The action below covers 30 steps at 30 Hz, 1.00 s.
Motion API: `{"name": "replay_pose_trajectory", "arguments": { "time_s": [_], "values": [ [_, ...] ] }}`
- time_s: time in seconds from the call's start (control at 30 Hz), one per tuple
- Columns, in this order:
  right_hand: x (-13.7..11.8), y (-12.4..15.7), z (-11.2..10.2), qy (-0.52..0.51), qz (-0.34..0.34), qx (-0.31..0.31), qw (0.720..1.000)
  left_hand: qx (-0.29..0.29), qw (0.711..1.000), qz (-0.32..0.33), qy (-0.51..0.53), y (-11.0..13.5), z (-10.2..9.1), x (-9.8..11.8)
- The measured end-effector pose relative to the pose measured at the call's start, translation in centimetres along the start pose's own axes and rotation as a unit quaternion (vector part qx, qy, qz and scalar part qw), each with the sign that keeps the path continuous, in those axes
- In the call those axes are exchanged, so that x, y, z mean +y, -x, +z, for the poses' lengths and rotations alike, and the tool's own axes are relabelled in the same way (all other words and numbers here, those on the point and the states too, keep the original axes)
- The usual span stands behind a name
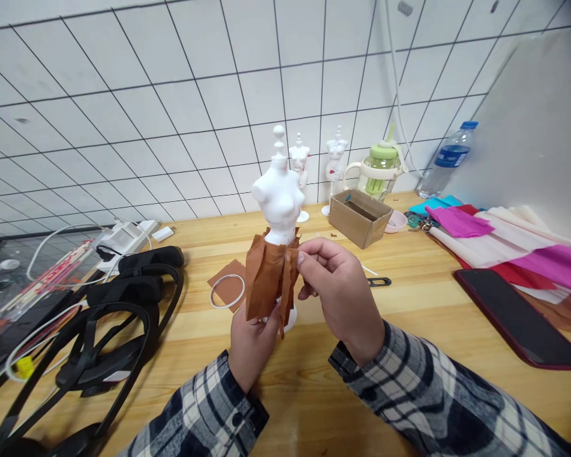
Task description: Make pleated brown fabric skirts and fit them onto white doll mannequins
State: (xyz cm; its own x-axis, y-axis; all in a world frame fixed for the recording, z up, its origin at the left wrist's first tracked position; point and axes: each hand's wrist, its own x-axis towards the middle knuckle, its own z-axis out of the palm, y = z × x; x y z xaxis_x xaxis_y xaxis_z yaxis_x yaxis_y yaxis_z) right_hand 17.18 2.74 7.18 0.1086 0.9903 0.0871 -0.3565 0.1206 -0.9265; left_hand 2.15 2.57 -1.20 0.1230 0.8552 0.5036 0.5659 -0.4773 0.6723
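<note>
A small white dress-form mannequin (280,197) stands upright in front of me. Brown crepe-like pieces form a skirt (266,279) around it from the waist down, with a gap at the front. My left hand (254,346) is closed around the lower part of the mannequin, beneath the skirt's hem; its fingers are partly hidden. At the waist's right side, my right hand (340,285) pinches the skirt's edge between thumb and fingers. Left of the skirt, a white bangle-like ring (227,277) lies partly over a brown square (223,298).
Two smaller mannequins (337,152), a cardboard box (361,216), a green-lidded cup (380,168) and a water bottle (450,162) stand along the tiled wall. Coloured sheets (495,235) and a phone (518,317) lie right. Black headsets (118,330) and cables crowd the left.
</note>
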Motion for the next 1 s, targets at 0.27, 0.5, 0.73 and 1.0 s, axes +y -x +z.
{"name": "replay_pose_trajectory", "arguments": {
  "time_s": [0.27,0.5,0.73,1.0],
  "values": [
    [0.1,0.1,0.0,-0.024,-0.009,0.0,1.0,-0.002,0.999,0.041,-0.002,0.4,0.1,-0.7],
    [-0.4,-0.9,-1.3,-0.141,0.131,-0.145,0.971,-0.048,0.987,0.152,-0.008,-0.2,-1.2,-1.1],
    [-1.0,-1.5,-1.9,-0.107,0.081,-0.086,0.987,-0.079,0.996,0.001,0.052,0.9,0.2,-1.2],
    [-1.3,-0.9,-1.6,0.095,-0.085,-0.018,0.992,-0.012,0.98,-0.131,0.15,-0.2,0.3,0.0]
  ]
}}
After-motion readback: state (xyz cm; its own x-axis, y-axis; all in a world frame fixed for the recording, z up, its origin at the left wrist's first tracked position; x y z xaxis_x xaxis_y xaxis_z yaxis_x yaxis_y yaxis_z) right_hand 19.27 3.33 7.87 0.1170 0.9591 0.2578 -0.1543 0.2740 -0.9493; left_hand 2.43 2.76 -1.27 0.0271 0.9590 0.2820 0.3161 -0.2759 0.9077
